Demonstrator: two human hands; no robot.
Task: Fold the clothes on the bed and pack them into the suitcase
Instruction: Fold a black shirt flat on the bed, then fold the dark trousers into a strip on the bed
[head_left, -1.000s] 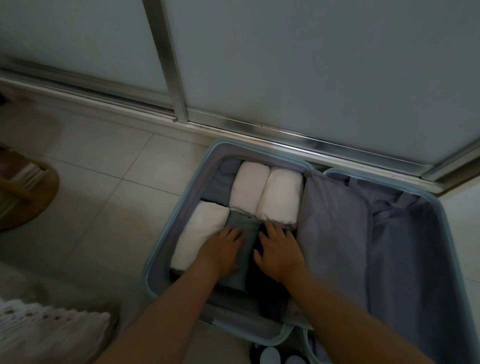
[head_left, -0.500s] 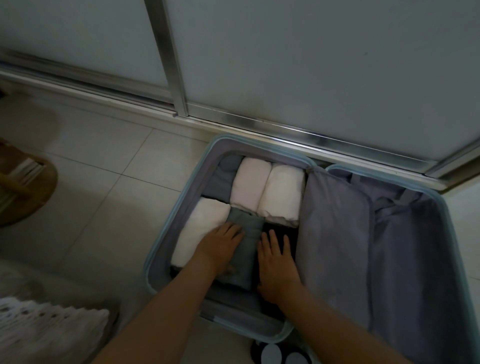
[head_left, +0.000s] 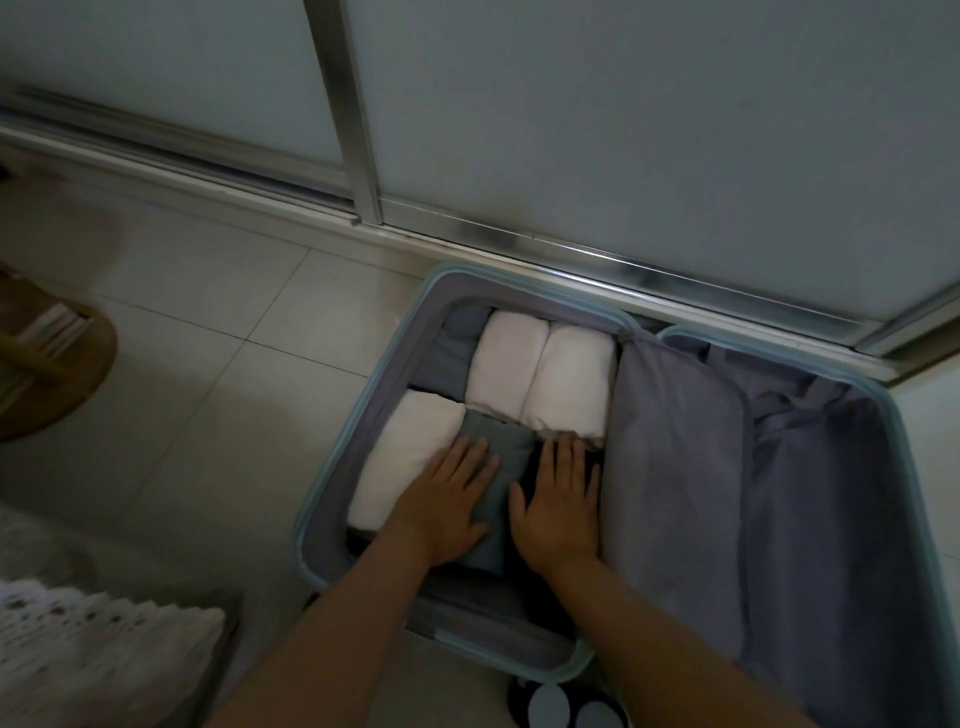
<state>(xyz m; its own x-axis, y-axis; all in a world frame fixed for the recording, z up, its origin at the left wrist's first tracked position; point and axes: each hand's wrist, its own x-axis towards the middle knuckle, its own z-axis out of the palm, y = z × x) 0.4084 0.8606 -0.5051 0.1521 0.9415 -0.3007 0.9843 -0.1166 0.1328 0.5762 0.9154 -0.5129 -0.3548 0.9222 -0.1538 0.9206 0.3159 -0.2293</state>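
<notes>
1 suitcase (head_left: 519, 283) lies open on the floor (head_left: 208, 364), left half packed: 3 white rolls (head_left: 506, 371), 1 grey folded garment (head_left: 498, 441), 1 dark item (head_left: 525, 470). 2 hands are in it. Left hand (head_left: 447, 506): fingers (head_left: 475, 457) straight, slightly spread, flat on the grey folded garment and the nearest white roll. Right hand (head_left: 558, 499): fingers flat on the dark item, gripping nothing.

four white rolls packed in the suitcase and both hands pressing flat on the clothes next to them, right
Not quite. The head view shows three white rolls in the suitcase, not four. The rest holds: the left hand and right hand press flat on the clothes beside them.
</notes>
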